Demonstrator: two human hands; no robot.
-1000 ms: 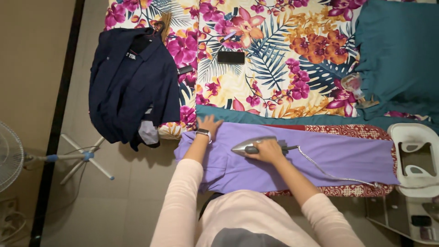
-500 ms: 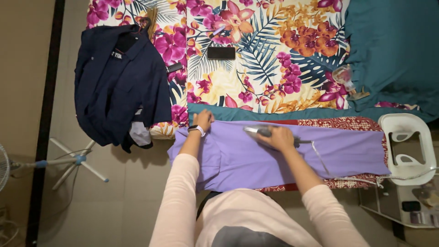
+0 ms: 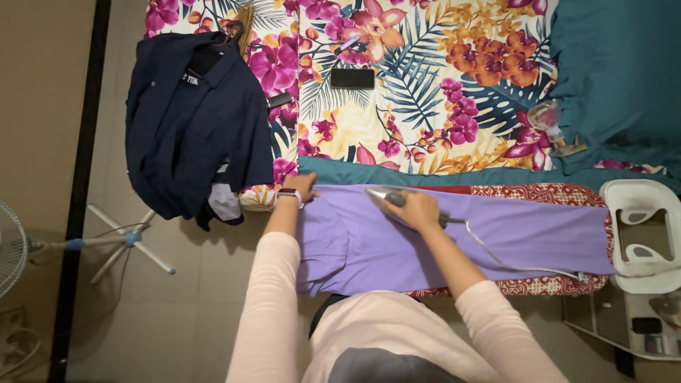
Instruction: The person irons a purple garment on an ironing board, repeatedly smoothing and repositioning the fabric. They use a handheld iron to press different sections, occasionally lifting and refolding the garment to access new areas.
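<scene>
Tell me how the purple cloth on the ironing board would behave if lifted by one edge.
The purple cloth would probably go floppy: its near edge already droops over the ironing board. It looks thin and likely light. It may slide off, since only the left hand and the iron pin it.

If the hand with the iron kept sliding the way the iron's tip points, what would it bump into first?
The right hand points the iron left along the purple cloth. It would probably meet the left hand first, holding the cloth's edge.
</scene>
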